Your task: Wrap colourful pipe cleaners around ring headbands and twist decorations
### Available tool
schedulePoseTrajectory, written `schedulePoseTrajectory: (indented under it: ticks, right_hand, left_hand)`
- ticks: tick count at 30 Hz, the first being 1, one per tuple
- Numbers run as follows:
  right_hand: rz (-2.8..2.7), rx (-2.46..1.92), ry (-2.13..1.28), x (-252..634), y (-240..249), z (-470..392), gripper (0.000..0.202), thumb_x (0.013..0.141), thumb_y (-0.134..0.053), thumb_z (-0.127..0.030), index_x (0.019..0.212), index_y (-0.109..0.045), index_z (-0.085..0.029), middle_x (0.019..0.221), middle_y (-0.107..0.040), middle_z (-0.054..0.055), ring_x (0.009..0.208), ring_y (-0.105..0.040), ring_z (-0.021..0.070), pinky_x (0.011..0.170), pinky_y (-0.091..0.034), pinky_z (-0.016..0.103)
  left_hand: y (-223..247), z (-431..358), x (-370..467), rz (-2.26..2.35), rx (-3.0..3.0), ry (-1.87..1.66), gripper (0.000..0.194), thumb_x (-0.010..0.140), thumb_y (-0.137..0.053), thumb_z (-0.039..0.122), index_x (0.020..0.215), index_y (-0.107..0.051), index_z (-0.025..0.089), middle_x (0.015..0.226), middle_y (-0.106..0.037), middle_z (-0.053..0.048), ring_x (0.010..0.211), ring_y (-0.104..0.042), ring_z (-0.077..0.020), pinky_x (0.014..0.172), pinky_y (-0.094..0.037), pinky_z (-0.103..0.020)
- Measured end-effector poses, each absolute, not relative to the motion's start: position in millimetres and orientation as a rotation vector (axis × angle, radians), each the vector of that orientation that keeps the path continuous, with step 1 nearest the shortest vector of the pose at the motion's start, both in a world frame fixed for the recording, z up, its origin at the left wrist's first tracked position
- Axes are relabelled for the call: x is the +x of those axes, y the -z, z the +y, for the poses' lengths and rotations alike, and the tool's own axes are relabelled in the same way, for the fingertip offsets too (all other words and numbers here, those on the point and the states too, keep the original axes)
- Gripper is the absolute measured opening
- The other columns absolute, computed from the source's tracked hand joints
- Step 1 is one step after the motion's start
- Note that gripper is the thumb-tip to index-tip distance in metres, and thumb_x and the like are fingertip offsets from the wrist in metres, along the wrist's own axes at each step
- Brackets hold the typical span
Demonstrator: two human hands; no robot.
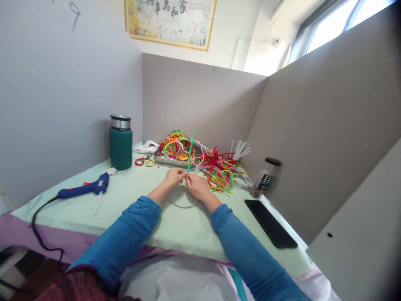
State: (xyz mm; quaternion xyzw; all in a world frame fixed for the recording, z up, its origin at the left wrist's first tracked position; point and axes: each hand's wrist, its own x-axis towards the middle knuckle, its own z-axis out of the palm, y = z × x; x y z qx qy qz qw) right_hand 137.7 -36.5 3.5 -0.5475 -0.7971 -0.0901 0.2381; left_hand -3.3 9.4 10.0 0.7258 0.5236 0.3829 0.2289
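Observation:
My left hand (174,176) and my right hand (198,185) meet over the table with their fingertips pinched together. A bright green pipe cleaner (191,148) rises upright from between them, its lower end hidden by the fingers. Below the hands curves a thin grey hoop (184,207); its upper part is hidden behind them. Just beyond my fingers, a pale pink pipe cleaner (201,159) arcs up; I cannot tell whether it is held. Close past the right hand lies a tangled pile of coloured pipe cleaners (219,163).
A metal tray (169,161) holds more coloured pieces at the back. Scissors with red and yellow handles (149,163) lie beside it. On the left are a green bottle (120,146) and a blue glue gun (84,190); on the right, a black phone (271,223) and clear jar (266,177).

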Motion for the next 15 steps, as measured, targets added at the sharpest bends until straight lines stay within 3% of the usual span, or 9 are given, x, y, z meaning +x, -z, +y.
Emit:
schedulePoseTrajectory:
  ticks: [3, 10, 15]
  right_hand:
    - [-2.190, -1.539, 0.244, 138.7, -2.5, -34.4, 0.033, 0.095, -0.033, -0.028, 0.097, -0.064, -0.019, 0.100, -0.069, 0.008, 0.089, -0.062, 0.0178, 0.073, -0.038, 0.027]
    - [-2.104, -1.672, 0.206, 145.1, -1.3, -27.8, 0.036, 0.096, -0.032, -0.030, 0.094, -0.065, -0.018, 0.095, -0.070, 0.010, 0.087, -0.063, 0.0190, 0.069, -0.038, 0.027]
    - [-2.089, -1.639, 0.175, 146.9, -1.2, -25.9, 0.034, 0.096, -0.032, -0.028, 0.098, -0.064, -0.018, 0.101, -0.069, 0.009, 0.089, -0.062, 0.0182, 0.071, -0.037, 0.027]
  left_hand:
    - [-9.1, 10.4, -2.0, 1.447, 2.030, -1.074, 0.030, 0.076, -0.054, 0.042, 0.061, -0.063, 0.017, 0.050, -0.061, 0.000, 0.054, -0.052, -0.0129, 0.055, -0.035, -0.023]
    - [-6.3, 12.8, 0.8, 1.310, 2.151, -1.139, 0.022, 0.077, -0.057, 0.024, 0.095, -0.068, 0.019, 0.084, -0.071, -0.003, 0.066, -0.061, -0.0129, 0.064, -0.045, -0.023]
    - [-2.2, 16.0, 0.0, 1.239, 2.360, -1.186, 0.026, 0.075, -0.058, 0.014, 0.095, -0.074, 0.021, 0.097, -0.070, -0.005, 0.083, -0.063, -0.0156, 0.079, -0.046, -0.025]
